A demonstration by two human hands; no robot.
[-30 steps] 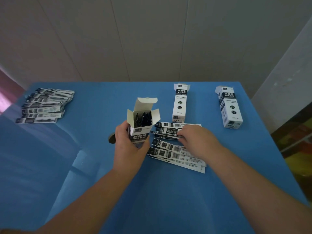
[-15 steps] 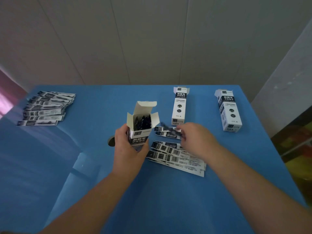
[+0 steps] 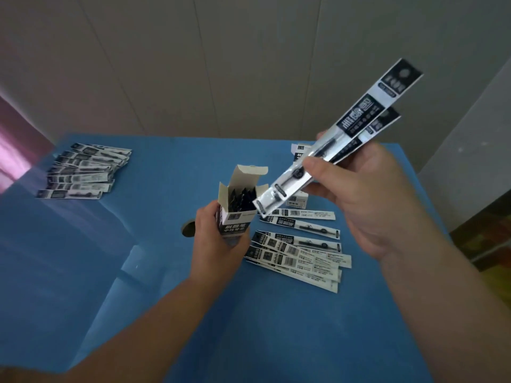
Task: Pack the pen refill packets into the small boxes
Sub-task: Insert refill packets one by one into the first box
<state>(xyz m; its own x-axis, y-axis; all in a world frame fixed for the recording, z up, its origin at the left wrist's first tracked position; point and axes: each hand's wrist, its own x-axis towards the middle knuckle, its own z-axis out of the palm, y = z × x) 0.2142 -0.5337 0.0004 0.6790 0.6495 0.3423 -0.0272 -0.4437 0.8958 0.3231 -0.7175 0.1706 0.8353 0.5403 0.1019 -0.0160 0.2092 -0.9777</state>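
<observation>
Technician: Holding status first. The left hand [image 3: 218, 241] grips the open box [image 3: 237, 205] upright on the tabletop [image 3: 276, 327], fingers wrapped round its lower half, flaps standing open. Dark packet ends already show inside.

Inspector: And the right hand [image 3: 367, 194]?

Technician: It pinches the held packets [image 3: 343, 139] near mid-length, thumb on top. At least two are stacked. Their lower ends point at the box mouth, just at its 3 o'clock flap; upper ends angle toward 1 o'clock.

Inspector: Handling properties?

Technician: Judged light, thin and flexible, with a glossy sleeve likely to slip. A mid-length pinch should keep the strip from bowing; the box is thin card, so it probably needs bracing during insertion.

Inspector: Remaining stock?

Technician: The loose packets [image 3: 298, 252] fan out at 3 o'clock of the box, lying flat. A second packet stack [image 3: 83, 172] sits well apart at 10 o'clock. A closed box [image 3: 297, 200] lies behind the held packets, mostly hidden.

Inspector: Legible markings?

Technician: Barcodes and black-and-white label panels with Chinese characters, too blurred to read.
</observation>
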